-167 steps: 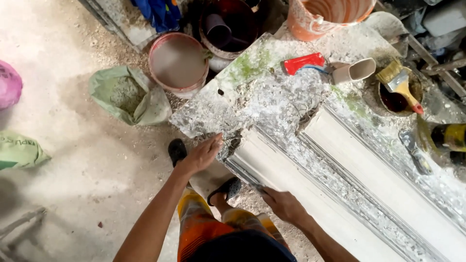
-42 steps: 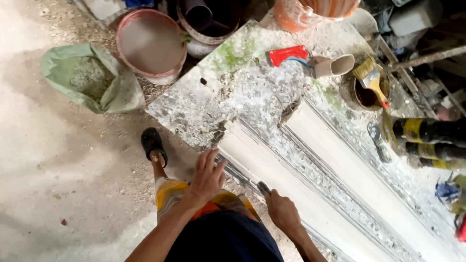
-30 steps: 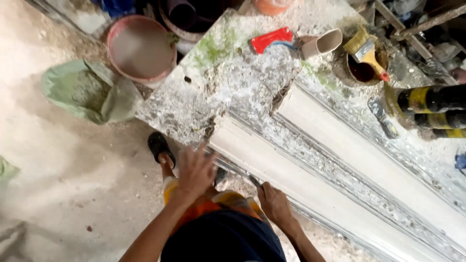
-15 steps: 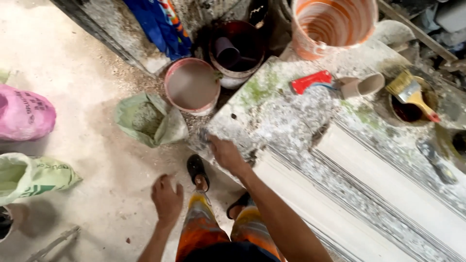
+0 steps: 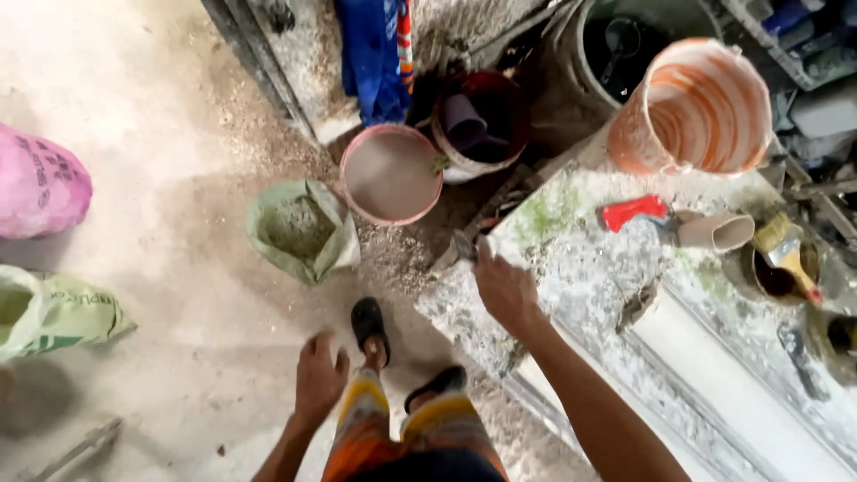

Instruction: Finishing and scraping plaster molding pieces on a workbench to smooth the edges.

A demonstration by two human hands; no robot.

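While a pink bucket (image 5: 390,175) and green sack (image 5: 300,229) are sitting at eleven o'clock, the right hand (image 5: 503,287) is pinching a small scraper (image 5: 464,245) at the bench (image 5: 571,259) corner. The left hand (image 5: 320,378) is hovering at seven o'clock over the floor, fingers loosely spread.

Arms: both bare from what shows, no sleeves in sight, no watch or band at either wrist.
Left hand (image 5: 319,382): ungloved, no rings that can be made out.
Right hand (image 5: 505,290): ungloved as well, bare right up the forearm.
Shorts (image 5: 412,435): bright and striped, bands of orange, yellow and a dark tone running across each leg.
Footwear: black sandals (image 5: 369,321) on both feet, open at the heel.
Lower legs: bare between shorts and sandals.
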